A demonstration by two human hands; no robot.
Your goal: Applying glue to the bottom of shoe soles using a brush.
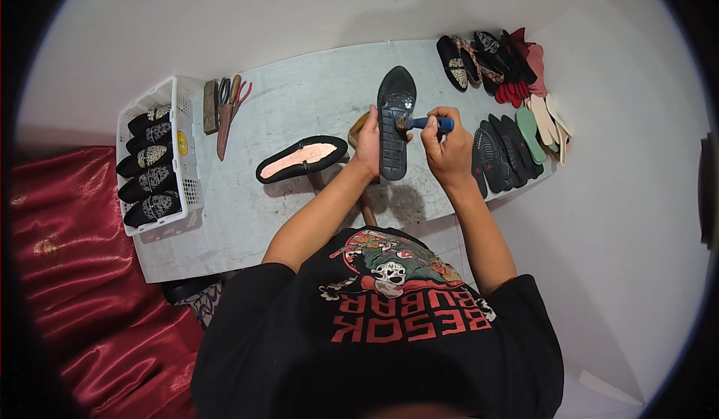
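My left hand (368,143) grips a black shoe sole (394,146) by its left edge, toe pointing away from me and the ridged face turned up. A glossy wet-looking patch lies on it below the toe. My right hand (449,149) is closed round the blue handle of a brush (442,124), whose bristles touch the middle of the sole. Left of my left hand, a black flat shoe (338,149) with a pale pink insole rests on the table. A yellowish-brown object (358,128) sits partly hidden behind my left hand.
A white plastic basket (196,146) of decorated black shoes stands at the left, beside pincers (241,97) and other tools. Black soles (494,149), green and cream insoles (529,136) and more shoes (452,63) line the right side. A wooden handle (368,213) shows near the front edge.
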